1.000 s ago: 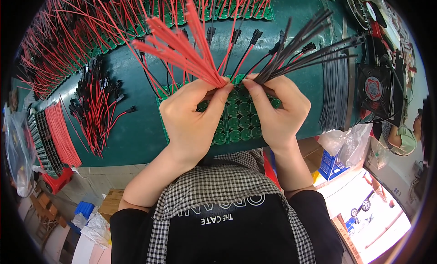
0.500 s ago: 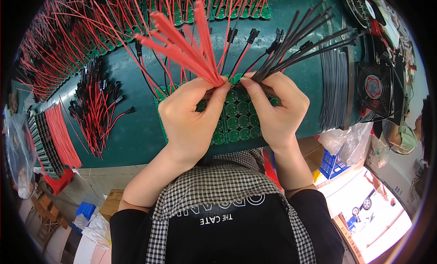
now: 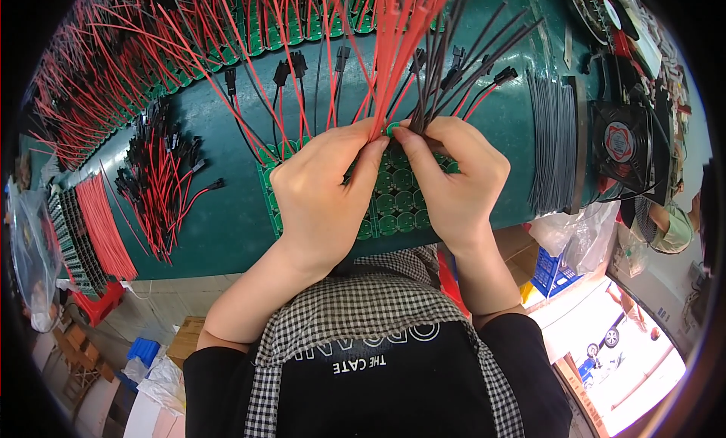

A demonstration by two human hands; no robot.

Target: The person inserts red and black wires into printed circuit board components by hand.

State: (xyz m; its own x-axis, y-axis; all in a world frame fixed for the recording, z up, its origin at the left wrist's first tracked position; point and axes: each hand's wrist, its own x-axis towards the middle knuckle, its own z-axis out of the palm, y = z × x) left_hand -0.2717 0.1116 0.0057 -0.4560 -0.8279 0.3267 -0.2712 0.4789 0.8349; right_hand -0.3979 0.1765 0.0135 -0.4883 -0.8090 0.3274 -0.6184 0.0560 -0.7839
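Note:
My left hand (image 3: 321,177) pinches a bundle of red wires (image 3: 395,56) near their lower ends. The wires fan upward and away from me. Close beside it, my right hand (image 3: 460,170) is closed on a bundle of black wires (image 3: 437,86), which spread up and to the right. Both hands meet over a panel of round green circuit boards (image 3: 397,200), and the fingertips nearly touch. Along the panel's far edge stand red and black leads with black connectors (image 3: 342,58). What the fingertips do at the wire ends is partly hidden.
Left on the green table (image 3: 219,245) lies a pile of connector leads (image 3: 160,185), with a row of red wires (image 3: 106,226) beyond. Many wired boards (image 3: 219,56) fill the far left. At right are grey wires (image 3: 553,143) and a black fan (image 3: 622,147).
The red bundle has swung rightward and more upright, so it now overlaps the black wires. My left hand has shifted slightly right; my right hand has moved slightly left.

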